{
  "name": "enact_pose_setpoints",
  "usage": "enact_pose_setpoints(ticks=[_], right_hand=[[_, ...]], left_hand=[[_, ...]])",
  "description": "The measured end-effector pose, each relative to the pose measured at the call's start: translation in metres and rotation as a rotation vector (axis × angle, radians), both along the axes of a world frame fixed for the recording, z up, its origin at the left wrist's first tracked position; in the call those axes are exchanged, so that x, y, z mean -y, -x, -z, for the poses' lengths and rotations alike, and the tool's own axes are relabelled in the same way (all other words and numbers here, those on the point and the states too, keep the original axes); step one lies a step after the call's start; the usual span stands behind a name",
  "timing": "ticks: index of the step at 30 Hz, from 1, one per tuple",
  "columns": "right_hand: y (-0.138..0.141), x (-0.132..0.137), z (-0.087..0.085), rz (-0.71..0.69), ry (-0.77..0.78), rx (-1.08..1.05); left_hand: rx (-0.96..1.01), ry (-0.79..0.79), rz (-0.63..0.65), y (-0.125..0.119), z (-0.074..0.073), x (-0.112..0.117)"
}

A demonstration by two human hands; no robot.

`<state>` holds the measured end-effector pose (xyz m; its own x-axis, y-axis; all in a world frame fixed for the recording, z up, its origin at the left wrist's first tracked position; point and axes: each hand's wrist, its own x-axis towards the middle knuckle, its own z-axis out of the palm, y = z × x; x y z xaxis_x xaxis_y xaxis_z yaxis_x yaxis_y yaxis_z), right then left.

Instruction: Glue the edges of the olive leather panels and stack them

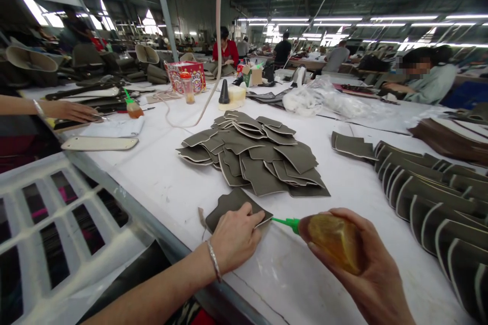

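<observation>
Under my left hand lies one dark grey-brown leather-like piece with a pale cut edge, near the table's front edge. My fingers are partly curled and press on its right part; my thumb is hidden. My right hand wraps round a squeeze bottle of amber liquid, which looks like glue. The bottle is tipped on its side, and the tip of its green nozzle meets the piece's right corner, close to my left fingertips. A heap of similar pieces lies just beyond.
Overlapping rows of similar pieces fill the right side. At left, a co-worker's hand rests near another glue bottle. A white plastic crate stands against the table's left edge. A black cone and plastic bags lie farther back.
</observation>
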<state>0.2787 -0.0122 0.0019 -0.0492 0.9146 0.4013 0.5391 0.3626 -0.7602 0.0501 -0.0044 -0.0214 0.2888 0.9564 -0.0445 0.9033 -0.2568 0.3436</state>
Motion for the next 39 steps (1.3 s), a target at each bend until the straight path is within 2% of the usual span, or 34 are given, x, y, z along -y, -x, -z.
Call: enact_pose_setpoints(ticks=[4, 10, 18, 21, 25, 27, 39], right_hand=[[0.002, 0.001, -0.001, -0.040, 0.020, 0.006], [-0.001, 0.000, -0.001, 0.042, 0.111, -0.027], [-0.002, 0.000, 0.002, 0.039, 0.162, -0.069], [-0.006, 0.000, 0.006, 0.065, 0.195, -0.081], [-0.011, 0.000, 0.015, -0.027, 0.222, -0.067], [-0.012, 0.001, 0.018, -0.026, 0.228, -0.091], [0.000, 0.019, 0.020, 0.016, 0.343, -0.196]], left_hand=[[-0.013, 0.027, -0.013, -0.002, -0.004, 0.001], [-0.011, 0.030, 0.009, 0.000, -0.004, 0.001], [-0.027, 0.035, 0.022, 0.001, -0.003, 0.000], [-0.025, 0.045, 0.018, 0.001, -0.003, 0.001], [-0.001, 0.067, 0.011, 0.002, -0.003, 0.002], [0.021, 0.076, 0.011, 0.003, -0.004, 0.003], [0.102, 0.123, 0.009, 0.007, -0.005, 0.002]])
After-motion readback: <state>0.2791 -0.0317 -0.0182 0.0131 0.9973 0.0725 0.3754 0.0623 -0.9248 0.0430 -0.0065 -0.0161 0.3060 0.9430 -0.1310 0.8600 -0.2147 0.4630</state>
